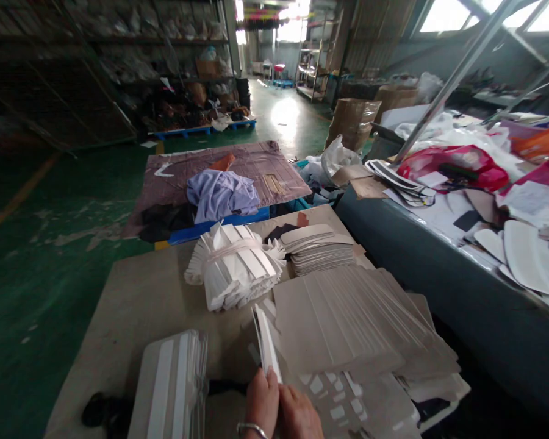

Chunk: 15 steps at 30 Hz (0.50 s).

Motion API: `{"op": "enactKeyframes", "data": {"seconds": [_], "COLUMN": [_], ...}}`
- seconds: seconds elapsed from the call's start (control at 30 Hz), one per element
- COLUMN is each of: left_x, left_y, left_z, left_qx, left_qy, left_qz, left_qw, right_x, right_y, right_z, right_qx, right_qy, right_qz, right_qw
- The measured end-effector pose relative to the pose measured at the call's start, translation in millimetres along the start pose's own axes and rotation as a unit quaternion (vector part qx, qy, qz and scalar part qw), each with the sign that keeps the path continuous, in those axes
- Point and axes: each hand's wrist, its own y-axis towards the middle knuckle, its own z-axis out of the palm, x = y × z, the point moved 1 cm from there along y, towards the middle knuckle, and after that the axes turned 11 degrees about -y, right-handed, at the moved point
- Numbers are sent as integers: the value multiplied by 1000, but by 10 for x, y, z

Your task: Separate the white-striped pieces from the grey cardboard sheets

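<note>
My left hand point(261, 399), with a metal bangle at the wrist, is closed on the lower end of a narrow white strip point(266, 341). The strip stands up steeply, with a thin, darker edge along its left side. Pressed against it from the right is my right hand point(301, 414), its fingers curled at the strip's lower end. Right of the hands lies a fanned stack of grey-beige panels point(338, 317). On the left is a stack of panels with white bands point(167, 378). A tied bundle of white strips point(240, 259) rests beyond the hands.
A smaller stack of curved panels point(320, 247) sits on the worktable point(137, 299) at its far right. White cut-out scraps point(338, 390) lie near my right hand. A cluttered bench point(384, 244) runs along the right. Ahead, a pallet point(219, 225) carries purple cloth point(222, 192).
</note>
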Motion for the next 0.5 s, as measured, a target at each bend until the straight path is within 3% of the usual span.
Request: {"op": "enactKeyframes", "data": {"seconds": [0.13, 0.17, 0.2, 0.3, 0.5], "left_x": [-21, -14, -2, 62, 257], "left_y": [55, 67, 77, 111, 238], "left_z": [29, 43, 61, 123, 179], "left_qx": [4, 7, 9, 10, -1], "left_qy": [29, 36, 44, 67, 85], "left_qz": [-2, 3, 7, 19, 60], "left_qw": [1000, 999, 999, 998, 995], "right_x": [-300, -400, -496, -671, -606], "right_y": [163, 250, 347, 611, 793], "right_z": [-351, -474, -594, -796, -685], "right_qx": [110, 98, 46, -41, -55], "right_qy": [82, 61, 7, -157, -171], "right_qz": [-16, 19, 72, 195, 261], "right_qw": [990, 993, 996, 967, 949]}}
